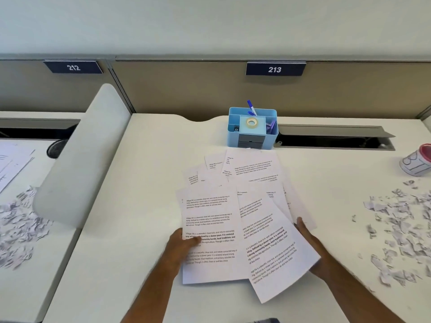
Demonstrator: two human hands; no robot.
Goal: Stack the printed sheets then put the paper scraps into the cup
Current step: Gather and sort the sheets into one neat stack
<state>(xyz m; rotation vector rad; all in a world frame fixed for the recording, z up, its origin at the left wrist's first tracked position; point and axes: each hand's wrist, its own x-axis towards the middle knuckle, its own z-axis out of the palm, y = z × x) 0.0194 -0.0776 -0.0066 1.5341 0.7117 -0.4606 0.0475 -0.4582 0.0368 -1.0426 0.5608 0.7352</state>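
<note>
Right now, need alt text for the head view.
Two bare hands, left hand and right hand, gather fanned-out printed sheets on a white desk. Paper scraps lie scattered to the right, near a cup on its side. A blue organizer stands behind the sheets.

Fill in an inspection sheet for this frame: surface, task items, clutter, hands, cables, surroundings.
Surface: white desk, matte, with an open cable slot at the back.
Task items: white printed sheets fanned out and overlapping, not yet squared; torn white paper scraps strewn at the right; white cup with a red rim at the far right, cut by the frame edge.
Clutter: light blue desk organiser holding pens and a tape roll.
Hands: left hand pinches the left sheet; right hand holds the tilted right sheet.
Cables: nothing seen.
Surroundings: beige partition, signs 212 and 213; neighbouring desk with more scraps.
</note>
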